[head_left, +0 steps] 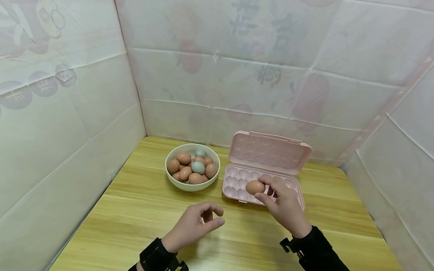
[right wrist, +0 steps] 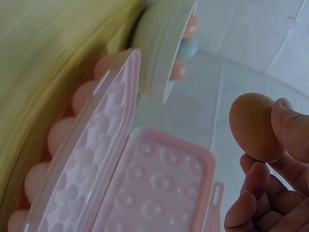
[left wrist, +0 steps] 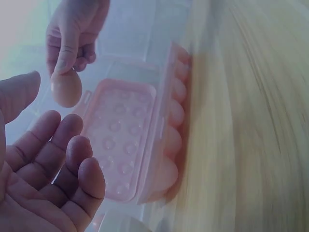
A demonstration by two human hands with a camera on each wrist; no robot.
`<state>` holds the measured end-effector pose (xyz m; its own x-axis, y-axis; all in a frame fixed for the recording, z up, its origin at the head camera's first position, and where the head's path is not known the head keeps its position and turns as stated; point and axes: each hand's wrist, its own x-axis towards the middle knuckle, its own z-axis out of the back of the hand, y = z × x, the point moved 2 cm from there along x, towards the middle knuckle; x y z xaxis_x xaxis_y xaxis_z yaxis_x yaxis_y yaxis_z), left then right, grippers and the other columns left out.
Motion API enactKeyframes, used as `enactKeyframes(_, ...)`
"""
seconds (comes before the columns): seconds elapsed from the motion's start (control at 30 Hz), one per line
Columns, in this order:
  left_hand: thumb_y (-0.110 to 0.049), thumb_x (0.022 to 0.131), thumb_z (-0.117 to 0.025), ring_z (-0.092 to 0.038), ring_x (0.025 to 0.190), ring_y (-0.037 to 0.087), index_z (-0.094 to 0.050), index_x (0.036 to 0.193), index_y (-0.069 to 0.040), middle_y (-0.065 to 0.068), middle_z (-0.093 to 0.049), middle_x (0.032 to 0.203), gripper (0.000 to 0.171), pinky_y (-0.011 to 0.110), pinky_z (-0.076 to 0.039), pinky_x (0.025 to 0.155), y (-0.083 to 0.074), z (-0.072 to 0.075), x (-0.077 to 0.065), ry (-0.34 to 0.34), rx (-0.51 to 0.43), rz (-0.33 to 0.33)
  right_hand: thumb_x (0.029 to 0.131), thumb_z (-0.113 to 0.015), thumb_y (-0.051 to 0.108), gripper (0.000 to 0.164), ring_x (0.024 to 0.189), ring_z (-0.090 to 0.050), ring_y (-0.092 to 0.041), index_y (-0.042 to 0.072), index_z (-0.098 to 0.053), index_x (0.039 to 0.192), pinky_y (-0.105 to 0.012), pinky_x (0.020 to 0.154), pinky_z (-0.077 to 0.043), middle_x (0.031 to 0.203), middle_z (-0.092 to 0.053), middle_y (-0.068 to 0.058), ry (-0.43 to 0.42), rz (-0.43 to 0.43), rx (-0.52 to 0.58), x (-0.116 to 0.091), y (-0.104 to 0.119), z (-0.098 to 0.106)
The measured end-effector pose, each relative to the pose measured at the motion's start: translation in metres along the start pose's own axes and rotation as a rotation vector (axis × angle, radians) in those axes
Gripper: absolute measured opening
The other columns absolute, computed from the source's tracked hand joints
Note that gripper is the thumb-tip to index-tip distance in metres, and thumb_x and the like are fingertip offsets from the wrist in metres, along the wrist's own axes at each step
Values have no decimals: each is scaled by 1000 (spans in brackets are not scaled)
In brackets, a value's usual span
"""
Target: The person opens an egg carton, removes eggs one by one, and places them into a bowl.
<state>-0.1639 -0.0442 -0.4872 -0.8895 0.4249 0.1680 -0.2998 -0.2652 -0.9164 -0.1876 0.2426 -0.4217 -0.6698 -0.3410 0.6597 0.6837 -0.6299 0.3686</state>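
Note:
A brown egg point(head_left: 255, 187) is pinched between the thumb and fingers of my right hand point(head_left: 284, 204), held above the pink egg box point(head_left: 231, 165). In the right wrist view the same egg point(right wrist: 256, 126) shows clear of the box. The box stands with its lid point(head_left: 271, 152) raised, and the round hollows that show in it hold nothing. My left hand point(head_left: 197, 223) hovers over the table in front of the bowl and box, fingers loosely bent, with nothing in its grasp. A cream bowl point(head_left: 189, 187) of brown eggs and a few pale blue-green ones sits left of the box.
The wooden table point(head_left: 133, 220) carries the bowl and box near its back edge. Pale printed sheets point(head_left: 219, 83) hang as walls behind and at both sides. The raised lid leans back close to the rear sheet. Black bands point(head_left: 158, 256) wrap both wrists.

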Motion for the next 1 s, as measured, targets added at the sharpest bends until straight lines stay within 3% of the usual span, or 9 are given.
enactKeyframes(0.17, -33, 102, -75, -62, 87, 10, -76, 115, -17, 0, -75, 102, 20, 22, -50, 77, 0, 1, 1, 24, -142, 102, 79, -90, -1, 51, 80, -55, -15, 2, -72, 126, -21, 68, -45, 96, -68, 2, 12, 17, 30, 0, 12, -4)
enactKeyframes(0.37, -31, 105, -71, -65, 89, 11, -70, 126, -4, 15, -74, 117, 34, 23, -56, 79, -2, 1, 1, 69, -359, 170, 78, -90, 0, 53, 78, -55, -13, 2, -72, 128, -26, 68, -46, 96, -70, 1, 21, 41, 62, -1, 22, -9)
enactKeyframes(0.47, -30, 105, -70, -64, 87, 12, -69, 129, -1, 17, -74, 120, 37, 24, -57, 80, -2, 2, 1, 65, -423, 200, 80, -89, 0, 53, 80, -56, -16, 3, -71, 130, -26, 69, -47, 102, -71, -1, 32, 35, 86, -2, 27, -10)
enactKeyframes(0.67, -31, 107, -68, -67, 88, 15, -67, 132, 1, 18, -74, 122, 41, 26, -57, 81, -2, 3, 1, 45, -465, 231, 83, -88, 0, 52, 87, -56, -14, 7, -70, 131, -23, 73, -48, 110, -71, 0, 53, 17, 144, -3, 39, -13)
enactKeyframes(0.87, -32, 109, -64, -69, 88, 14, -65, 138, 0, 17, -73, 127, 43, 26, -58, 82, -3, 3, 3, 52, -487, 226, 81, -88, -3, 53, 87, -61, -11, 4, -70, 131, -21, 76, -52, 113, -75, -5, 59, 98, 192, -1, 53, -20)
enactKeyframes(1.0, -34, 111, -60, -72, 90, 12, -61, 143, 2, 9, -74, 123, 48, 28, -60, 86, -5, 4, 3, 76, -529, 205, 81, -88, 0, 54, 92, -65, -12, 5, -69, 132, -22, 80, -54, 120, -76, -8, 65, 142, 203, -3, 62, -26)
